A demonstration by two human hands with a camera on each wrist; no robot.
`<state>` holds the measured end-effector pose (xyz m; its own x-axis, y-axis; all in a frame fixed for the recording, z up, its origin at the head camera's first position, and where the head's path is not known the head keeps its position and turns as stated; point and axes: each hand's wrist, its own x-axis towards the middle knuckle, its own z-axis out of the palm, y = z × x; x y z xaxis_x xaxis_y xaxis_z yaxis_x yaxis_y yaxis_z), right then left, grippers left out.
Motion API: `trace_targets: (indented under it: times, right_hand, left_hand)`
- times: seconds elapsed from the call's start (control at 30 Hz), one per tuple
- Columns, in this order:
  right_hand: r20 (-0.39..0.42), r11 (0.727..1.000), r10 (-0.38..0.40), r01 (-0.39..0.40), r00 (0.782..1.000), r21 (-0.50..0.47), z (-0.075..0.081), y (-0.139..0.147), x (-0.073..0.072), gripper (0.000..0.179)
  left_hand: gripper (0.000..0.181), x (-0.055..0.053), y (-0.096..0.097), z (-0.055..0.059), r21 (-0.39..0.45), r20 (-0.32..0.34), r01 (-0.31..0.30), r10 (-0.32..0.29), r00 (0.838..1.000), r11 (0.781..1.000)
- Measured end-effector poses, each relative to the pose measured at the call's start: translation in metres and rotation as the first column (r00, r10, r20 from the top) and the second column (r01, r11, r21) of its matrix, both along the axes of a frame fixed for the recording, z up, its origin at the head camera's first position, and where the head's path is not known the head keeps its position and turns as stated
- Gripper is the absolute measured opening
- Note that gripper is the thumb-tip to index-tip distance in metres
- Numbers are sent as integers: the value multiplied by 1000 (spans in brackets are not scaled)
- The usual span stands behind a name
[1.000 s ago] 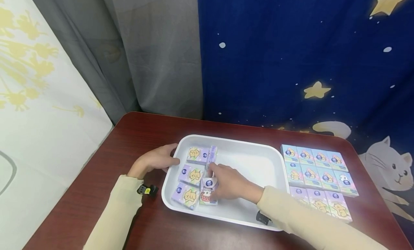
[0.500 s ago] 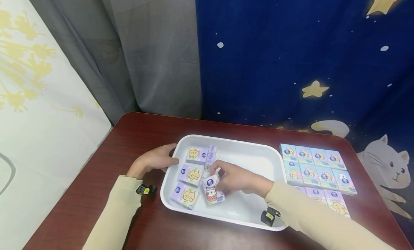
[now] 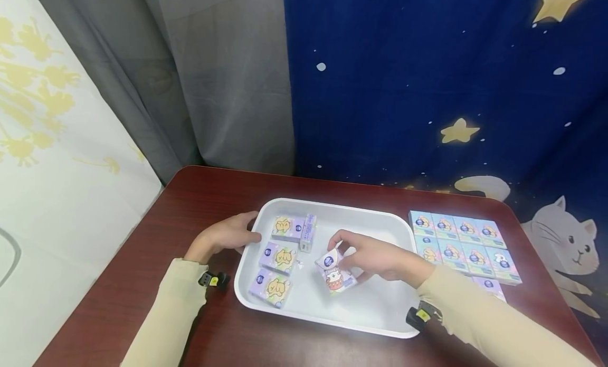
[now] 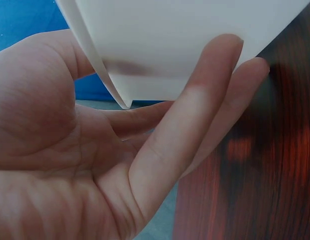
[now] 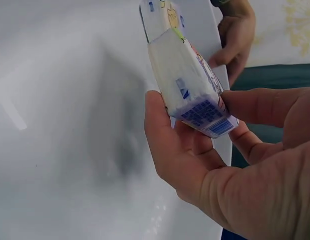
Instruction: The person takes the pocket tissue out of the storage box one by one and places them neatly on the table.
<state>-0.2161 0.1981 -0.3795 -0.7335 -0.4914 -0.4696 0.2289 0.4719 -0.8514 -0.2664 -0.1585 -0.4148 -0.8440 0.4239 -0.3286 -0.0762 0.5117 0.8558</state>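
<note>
A white tray (image 3: 304, 308) sits on the dark red table. My left hand (image 3: 228, 233) grips its left rim; in the left wrist view the thumb goes over the rim (image 4: 92, 55) and the fingers lie along the outer wall. With thumb and fingers, my right hand (image 3: 380, 257) holds a small purple-and-white tissue pack (image 3: 336, 277) over the middle of the tray. That pack (image 5: 182, 75) is tilted, its barcode end towards the palm. At the tray's left side lie purple tissue packs (image 3: 278, 257) in a column, and one pack (image 3: 307, 233) stands on its narrow side.
Blue tissue packs (image 3: 453, 253) are lined up in rows on the table (image 3: 209, 190) right of the tray. A purple pack (image 3: 489, 286) shows in front of them, others there hidden by the right sleeve (image 3: 475, 314). Curtains (image 3: 228, 92) hang behind the table.
My right hand has lifted the tissue pack from beside the left column and carried it to the right. My left hand keeps its place on the rim.
</note>
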Motion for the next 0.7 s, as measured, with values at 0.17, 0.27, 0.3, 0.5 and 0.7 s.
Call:
trace_targets:
  times: [0.17,0.27,0.3,0.5,0.7]
  right_hand:
    - [3,1000,-3,3,1000,-19,7,19,3,41]
    - [0,999,2,-2,1000,-44,10,32,6,40]
    - [0,999,4,-4,1000,-53,11,36,7,39]
    - [-2,997,2,-2,1000,-80,18,61,12,39]
    - [-13,996,-26,25,1000,-82,22,92,20,44]
  left_hand:
    - [58,1,0,0,-5,-2,-3,3,1000,1000]
    - [58,2,0,1,-6,-3,1,-1,1000,1000]
    - [58,2,0,1,-4,-3,3,-3,1000,1000]
    - [58,3,-1,1,10,-2,4,-4,1000,1000]
    - [58,3,0,2,10,-2,6,-6,1000,1000]
